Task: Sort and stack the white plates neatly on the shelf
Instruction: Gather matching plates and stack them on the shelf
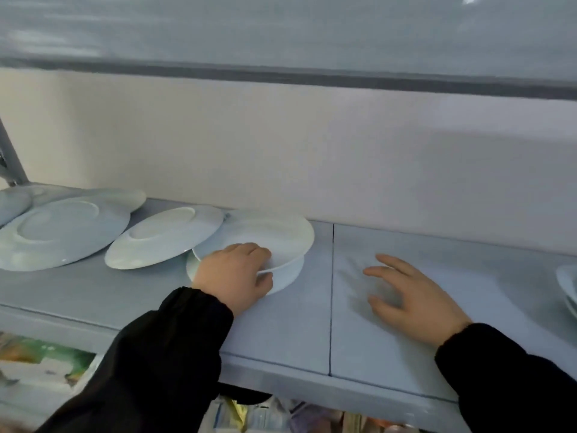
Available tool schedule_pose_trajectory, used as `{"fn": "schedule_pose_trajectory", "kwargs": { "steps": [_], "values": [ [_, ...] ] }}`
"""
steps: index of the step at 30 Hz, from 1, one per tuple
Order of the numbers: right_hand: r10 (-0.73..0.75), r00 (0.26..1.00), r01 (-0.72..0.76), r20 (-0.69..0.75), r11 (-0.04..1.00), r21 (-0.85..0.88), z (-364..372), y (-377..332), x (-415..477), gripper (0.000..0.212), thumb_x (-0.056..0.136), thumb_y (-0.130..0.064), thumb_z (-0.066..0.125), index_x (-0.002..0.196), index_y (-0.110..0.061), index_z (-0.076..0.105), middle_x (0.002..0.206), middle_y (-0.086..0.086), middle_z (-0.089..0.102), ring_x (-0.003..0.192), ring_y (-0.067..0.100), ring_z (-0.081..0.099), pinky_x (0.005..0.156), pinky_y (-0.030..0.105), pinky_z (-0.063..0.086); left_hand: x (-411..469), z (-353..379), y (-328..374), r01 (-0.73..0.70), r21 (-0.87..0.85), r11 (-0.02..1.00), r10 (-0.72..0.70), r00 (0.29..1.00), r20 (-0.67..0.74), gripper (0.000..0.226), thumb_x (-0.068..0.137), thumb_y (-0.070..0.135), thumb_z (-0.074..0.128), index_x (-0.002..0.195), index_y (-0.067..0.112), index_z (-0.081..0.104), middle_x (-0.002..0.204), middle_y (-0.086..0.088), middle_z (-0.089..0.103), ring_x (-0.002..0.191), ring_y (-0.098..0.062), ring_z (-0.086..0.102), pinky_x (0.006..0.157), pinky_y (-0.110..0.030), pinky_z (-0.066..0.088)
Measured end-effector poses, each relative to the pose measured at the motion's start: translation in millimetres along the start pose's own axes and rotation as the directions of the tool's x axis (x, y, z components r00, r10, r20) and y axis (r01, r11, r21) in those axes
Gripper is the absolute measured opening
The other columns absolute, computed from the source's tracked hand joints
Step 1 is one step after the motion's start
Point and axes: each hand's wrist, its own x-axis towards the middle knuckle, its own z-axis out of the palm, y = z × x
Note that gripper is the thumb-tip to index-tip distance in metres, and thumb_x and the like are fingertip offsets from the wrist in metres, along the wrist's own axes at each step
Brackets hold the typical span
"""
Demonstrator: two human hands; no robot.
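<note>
Several white plates [62,232] lie upside down and overlapping at the left end of the shelf [281,332], not yet stacked. A smaller upturned plate [162,237] leans with its right rim on the pile beside it. That pile is two pieces: an upright plate [274,235] sitting on a lower dish [285,276]. Our left hand [234,273] grips the near rim of the upright plate, fingers curled over the top and thumb under the rim. Past the seam [331,295] in the shelf, our right hand [415,298] is spread wide and holds nothing, low over bare board; whether it touches we cannot tell. At the far right edge a small stack [566,282] is partly cut off from view. We judge the sorting barely begun: the plates on the left need turning and stacking. Under the shelf sit blurred packages [46,367] we cannot identify.
</note>
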Motion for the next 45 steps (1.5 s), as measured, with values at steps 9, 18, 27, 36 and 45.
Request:
{"fn": "schedule_pose_trajectory", "kwargs": {
  "steps": [9,18,27,36,45],
  "values": [
    [-0.004,0.997,0.01,-0.083,0.998,0.065,0.6,9.0,4.3,0.056,0.074,-0.062,0.045,0.127,-0.045,0.055,0.146,-0.016,0.041,0.128,-0.011,0.032,0.102,0.002,0.015,-2.6,2.6,-0.8,-0.093,-0.042,0.995,0.094,0.996,0.014,0.029,0.083,0.035,0.057,0.105,0.025,0.072,0.098,0.006,0.073,0.082,-0.022,0.07,0.057,-0.027,0.048],
    [0.001,0.982,0.016,-0.187,0.996,0.093,-0.2,11.5,5.9,0.064,0.077,-0.057,0.045,0.134,-0.03,0.054,0.143,-0.006,0.048,0.134,0.004,0.039,0.108,0.017,0.024,-4.4,1.5,24.6,-0.31,-0.06,0.949,0.309,0.951,-0.017,0.042,0.085,0.035,0.041,0.107,0.019,0.072,0.102,0.001,0.073,0.079,-0.022,0.072,0.051,-0.034,0.056],
    [0.069,0.939,-0.008,-0.337,0.984,0.181,-7.2,11.9,3.0,0.059,0.082,-0.056,0.045,0.132,-0.026,0.057,0.14,-0.004,0.051,0.131,0.007,0.042,0.105,0.017,0.028,3.1,2.4,94.5,-0.52,-0.108,0.847,0.528,0.846,0.069,0.039,0.093,0.03,0.039,0.12,0.021,0.065,0.116,0.003,0.068,0.099,-0.026,0.067,0.067,-0.04,0.057],
    [0.05,0.96,-0.003,-0.277,0.986,0.167,-7.6,17.5,-1.8,0.056,0.082,-0.058,0.043,0.126,-0.029,0.063,0.131,-0.01,0.059,0.126,0.005,0.048,0.105,0.025,0.037,9.9,6.5,149.1,-0.452,-0.353,0.819,0.526,0.838,0.147,0.067,0.088,0.056,0.013,0.129,0.027,0.056,0.133,0.006,0.058,0.125,-0.016,0.049,0.09,-0.04,0.048],
    [0.082,0.967,-0.039,-0.241,0.983,0.179,-6.4,18.6,-1.0,0.054,0.079,-0.059,0.043,0.121,-0.033,0.065,0.125,-0.017,0.06,0.119,0.0,0.051,0.1,0.019,0.037,10.3,9.9,144.7,-0.434,-0.537,0.724,0.571,0.813,0.113,0.048,0.089,0.044,0.038,0.128,0.026,0.059,0.124,0.01,0.063,0.112,-0.012,0.055,0.093,-0.036,0.046]
  ]
}}
